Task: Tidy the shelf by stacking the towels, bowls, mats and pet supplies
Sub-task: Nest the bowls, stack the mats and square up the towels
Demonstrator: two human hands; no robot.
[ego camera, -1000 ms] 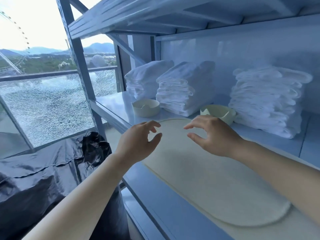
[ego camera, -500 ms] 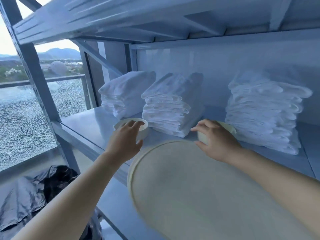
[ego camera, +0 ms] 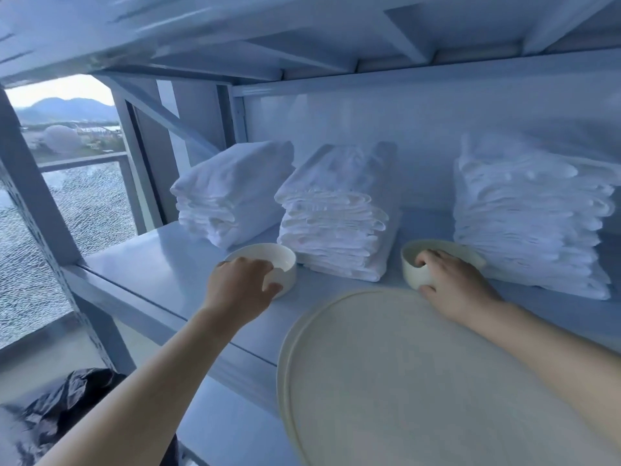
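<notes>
Gripping one bowl each, the hands have closed since a second ago, when they hovered spread-fingered above the mat and touched nothing; half a second ago they were just reaching the rims. The left hand (ego camera: 240, 287) now clamps the left bowl (ego camera: 275, 260), with fingers (ego camera: 252, 263) hooked over its near rim and the thumb pressed on the outer wall. The right hand (ego camera: 460, 287) clamps the right bowl (ego camera: 414, 275), with fingers dipped inside and the thumb against the near outer wall. The hands are well apart. Both cream bowls are at the shelf board (ego camera: 151, 260); whether either is lifted off it I cannot tell. The left bowl sits just near of the gap between the left towel stack (ego camera: 232, 193) and the middle towel stack (ego camera: 336, 216). The right bowl sits between the middle towel stack and the right towel stack (ego camera: 531, 216), towards their near side. In the left bowl the pale far wall shows; in the right bowl lie the fingertips. The mat (ego camera: 403, 381) lies near and right of the bowls, its rounded left end reaching past the board's near edge, with a second edge showing beneath it. The camera has also drawn closer to the shelf. Far left is cracked window glass (ego camera: 87, 203), and near left a black plastic bag (ego camera: 67, 398).
</notes>
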